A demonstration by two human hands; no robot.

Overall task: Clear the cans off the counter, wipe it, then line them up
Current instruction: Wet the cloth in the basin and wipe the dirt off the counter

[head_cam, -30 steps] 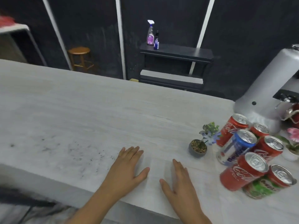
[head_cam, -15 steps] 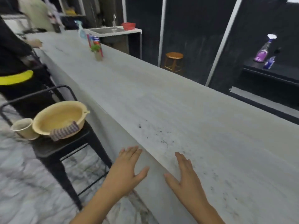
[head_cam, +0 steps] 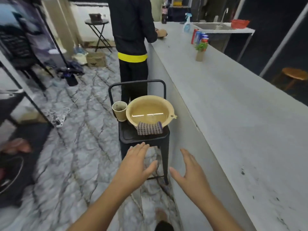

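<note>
Left hand (head_cam: 135,161) & right hand (head_cam: 189,170) both released, fingers spread, holding nothing, over the marble floor just left of the long pale grey counter (head_cam: 241,114). Red & blue drink cans (head_cam: 199,36) stand far down the counter by a small potted plant (head_cam: 200,50). Striped cloth (head_cam: 149,128) hangs on the rim of a yellow basin (head_cam: 148,110) w/ water, on a black metal stool (head_cam: 143,137).
</note>
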